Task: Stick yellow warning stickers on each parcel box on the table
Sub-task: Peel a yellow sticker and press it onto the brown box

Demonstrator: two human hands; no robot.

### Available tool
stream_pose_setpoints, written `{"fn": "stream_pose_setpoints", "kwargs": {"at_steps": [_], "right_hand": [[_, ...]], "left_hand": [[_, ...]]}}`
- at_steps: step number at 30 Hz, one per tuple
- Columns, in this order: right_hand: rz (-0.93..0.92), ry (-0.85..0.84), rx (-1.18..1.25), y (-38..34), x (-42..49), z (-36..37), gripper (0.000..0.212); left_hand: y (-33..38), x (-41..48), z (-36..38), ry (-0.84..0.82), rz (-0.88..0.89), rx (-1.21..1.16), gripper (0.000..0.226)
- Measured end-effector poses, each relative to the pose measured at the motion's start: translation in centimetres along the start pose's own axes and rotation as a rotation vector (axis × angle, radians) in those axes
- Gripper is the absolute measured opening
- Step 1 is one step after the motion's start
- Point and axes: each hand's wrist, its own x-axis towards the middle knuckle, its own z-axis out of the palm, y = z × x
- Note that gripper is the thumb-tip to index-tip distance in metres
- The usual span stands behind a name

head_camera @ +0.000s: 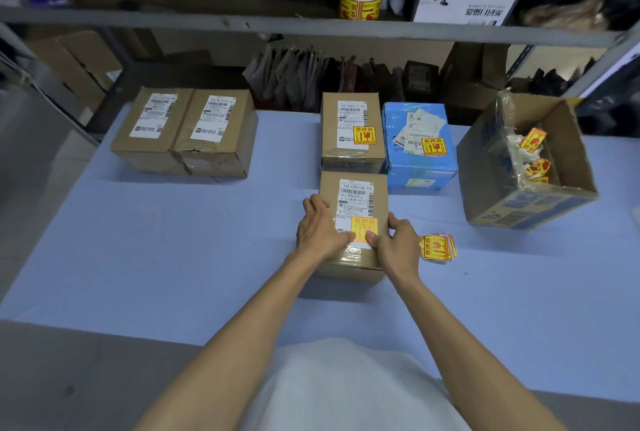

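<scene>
A brown parcel box lies nearest to me on the blue table, with a yellow warning sticker on its white label. My left hand holds the box's left side, its thumb pressing the sticker's lower left corner. My right hand holds the right side, thumb on the sticker's lower right corner. Behind it, a second brown box and a blue box each carry a yellow sticker. Two brown boxes at the back left show only white labels.
A small pile of loose yellow stickers lies just right of my right hand. An open carton with sticker scraps stands at the right. A sticker roll sits on the shelf above the table's far edge.
</scene>
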Motion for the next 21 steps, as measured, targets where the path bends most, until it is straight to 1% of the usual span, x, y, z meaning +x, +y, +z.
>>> {"fn": "stream_pose_setpoints", "kwargs": {"at_steps": [1,3,4,6,9,13,15,17,18,20,21], "right_hand": [[-0.014,-0.019,-0.011,0.0,0.1,-0.2,0.033],[-0.021,-0.028,-0.065,-0.2,0.0,-0.6,0.043],[-0.039,-0.002,-0.107,-0.6,-0.2,-0.8,0.048],[-0.161,0.070,-0.136,-1.6,-0.8,-1.1,0.047],[-0.354,0.068,-0.047,-3.7,-1.7,-1.3,0.040],[-0.459,0.063,0.081,-6.2,-2.2,-2.0,0.022],[-0.484,0.075,0.119,-7.1,-2.1,-2.3,0.012],[-0.473,0.082,0.153,-7.9,-2.0,-2.9,0.009],[-0.466,0.083,0.168,-8.2,-2.1,-3.2,0.010],[-0.456,0.089,0.194,-8.7,-2.1,-3.7,0.009],[-0.452,0.094,0.204,-8.8,-2.1,-3.9,0.007]], "left_hand": [[0.0,0.1,-0.1,-0.038,0.005,-0.014,0.056],[0.2,0.0,-0.4,-0.134,0.029,-0.015,0.038],[0.3,-0.1,-0.6,-0.181,0.056,0.024,0.035],[0.3,-0.2,-0.8,-0.216,0.128,0.087,0.037],[0.9,-0.2,-1.7,-0.171,0.219,0.036,0.033],[2.6,-0.2,-3.5,-0.035,0.314,-0.077,0.028],[3.6,-0.4,-4.3,-0.011,0.383,-0.111,0.030],[4.3,-0.6,-5.0,-0.048,0.415,-0.106,0.037],[4.6,-0.7,-5.4,-0.058,0.399,-0.118,0.036],[5.1,-0.7,-6.1,-0.040,0.348,-0.212,0.026],[5.4,-0.9,-6.4,-0.012,0.329,-0.260,0.026]]}}
